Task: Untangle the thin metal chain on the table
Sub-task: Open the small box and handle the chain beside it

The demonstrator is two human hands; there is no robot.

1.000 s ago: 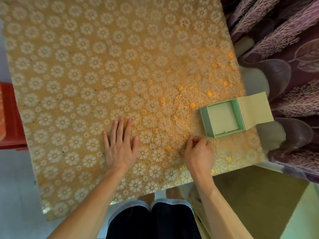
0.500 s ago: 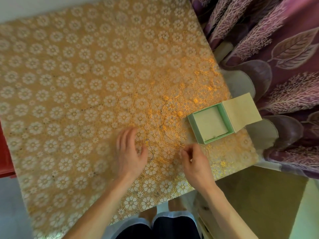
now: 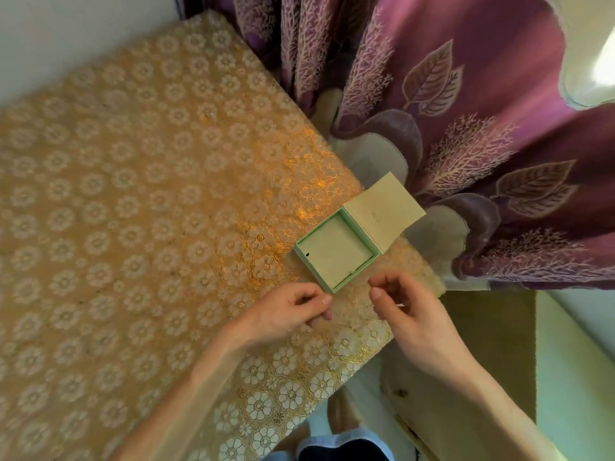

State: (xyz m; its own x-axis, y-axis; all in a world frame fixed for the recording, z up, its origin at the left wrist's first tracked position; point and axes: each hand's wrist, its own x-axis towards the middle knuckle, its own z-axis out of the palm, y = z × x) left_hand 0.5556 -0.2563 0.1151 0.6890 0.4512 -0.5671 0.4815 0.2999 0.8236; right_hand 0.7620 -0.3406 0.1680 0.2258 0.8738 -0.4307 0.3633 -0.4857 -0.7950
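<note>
Fingers (image 3: 324, 300) on left hand (image 3: 286, 312) and right hand (image 3: 411, 314) curl into pinches; contents unclear.

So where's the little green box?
In the head view, the green box sits by the table's right edge, just past the left hand and right hand, near the purple curtain.

A single wide-angle camera, worn on the head, looks steeply down from above the near edge of the table under a gold cloth with white flowers (image 3: 133, 194), close to its near right corner. The view is turned, so the table runs slantwise from lower right to upper left. It sits close: the left hand (image 3: 293, 311) and right hand (image 3: 409, 311) enter from below, just near of the open pale green square box (image 3: 312, 271) at mid-frame. A purple leaf-patterned curtain (image 3: 466, 128) fills the upper right.
</note>
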